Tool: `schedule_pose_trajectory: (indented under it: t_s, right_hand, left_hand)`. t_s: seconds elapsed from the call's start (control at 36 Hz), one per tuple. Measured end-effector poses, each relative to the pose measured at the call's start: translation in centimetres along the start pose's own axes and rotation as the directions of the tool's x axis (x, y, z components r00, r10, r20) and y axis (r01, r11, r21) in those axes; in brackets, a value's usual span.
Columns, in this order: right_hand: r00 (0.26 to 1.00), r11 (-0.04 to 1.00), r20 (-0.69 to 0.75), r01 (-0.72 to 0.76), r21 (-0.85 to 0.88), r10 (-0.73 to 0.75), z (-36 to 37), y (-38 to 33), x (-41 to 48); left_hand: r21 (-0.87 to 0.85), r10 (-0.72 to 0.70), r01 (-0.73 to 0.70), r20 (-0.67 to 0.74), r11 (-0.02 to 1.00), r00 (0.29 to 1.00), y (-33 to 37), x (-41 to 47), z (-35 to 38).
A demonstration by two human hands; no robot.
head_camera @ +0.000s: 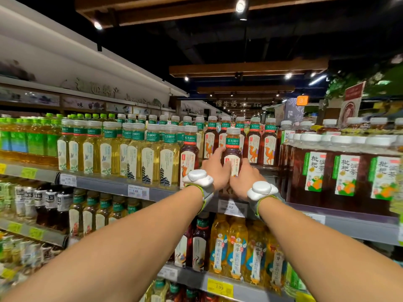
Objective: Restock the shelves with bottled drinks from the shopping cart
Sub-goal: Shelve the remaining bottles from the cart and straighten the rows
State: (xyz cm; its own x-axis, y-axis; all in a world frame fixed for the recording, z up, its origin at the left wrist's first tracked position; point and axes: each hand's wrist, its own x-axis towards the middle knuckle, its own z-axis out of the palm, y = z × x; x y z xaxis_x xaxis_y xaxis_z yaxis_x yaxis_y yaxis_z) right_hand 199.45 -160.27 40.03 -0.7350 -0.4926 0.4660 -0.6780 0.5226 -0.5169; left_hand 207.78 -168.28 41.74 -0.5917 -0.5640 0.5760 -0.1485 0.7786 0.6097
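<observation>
Dark-brown tea bottle [233, 153]: glossy clear plastic, matt white cap. Grey shelf front edge [104, 185]: smooth metal carrying paper price tags [138, 191]. White rounded wrist pod [199, 177]: smooth plastic on cloth strap.

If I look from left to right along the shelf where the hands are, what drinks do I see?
Green-capped yellow bottles → pale yellow tea bottles with white caps → dark tea bottle, gripped by the left hand and right hand → big dark bottles with orange fruit labels.

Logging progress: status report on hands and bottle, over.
Left hand and right hand both grip dark tea bottle. Bottle upright at shelf front. Camel-label bottles close left and behind.
</observation>
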Motion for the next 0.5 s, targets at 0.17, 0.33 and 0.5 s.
schedule_pose_trajectory:
  t_s: [0.17, 0.33, 0.5]
  right_hand:
    - [1.000, 1.000, -0.006, -0.018, -0.003, 0.018, 0.1, -0.9, 0.2]
    - [0.999, 0.999, 0.016, 0.029, 0.046, -0.029, 1.7, -2.5, -0.2]
    - [0.998, 0.995, 0.036, 0.041, 0.094, -0.044, 3.4, -3.9, 0.0]
  left_hand:
    - [0.184, 0.011, -0.010, -0.005, 0.983, 1.000, -0.9, -0.1, -0.5]
    - [0.493, 0.052, -0.017, -0.059, 0.870, 0.997, -1.7, -0.1, -3.2]
    - [0.673, 0.073, -0.077, 0.034, 0.736, 0.997, -2.5, -0.4, -5.8]
